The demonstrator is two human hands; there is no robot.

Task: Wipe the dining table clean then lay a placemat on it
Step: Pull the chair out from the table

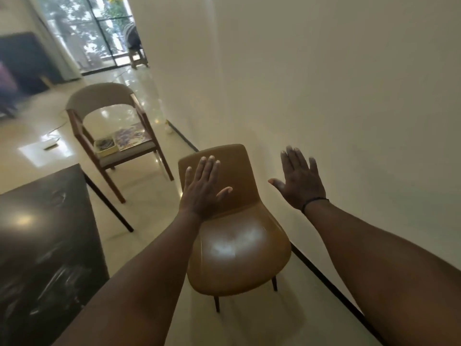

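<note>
Out ahead of us in the head view, both arms are stretched forward with nothing in them. Our left hand point(203, 188) is flat, fingers straight and close together, thumb out, raised in front of the back of the tan chair point(234, 236); whether it touches the backrest we cannot tell. Our right hand point(299, 181) is spread wide, palm forward, up before the cream wall point(336, 83), a dark band at the wrist.

Down at lower left sits the dining table point(42, 240), dark and glossy, with pale smears across its top. It looks unwiped, so we judge the wiping step has not begun. No cloth shows anywhere we can see.

Further back stands a wooden armchair point(112, 126), well apart from the table, and on its seat lie flat patterned pieces point(129, 138) that may be placemats, though they are too blurred to be sure.

Our call: we are at the very start. The next move calls for finding a cloth and turning left toward the tabletop.
</note>
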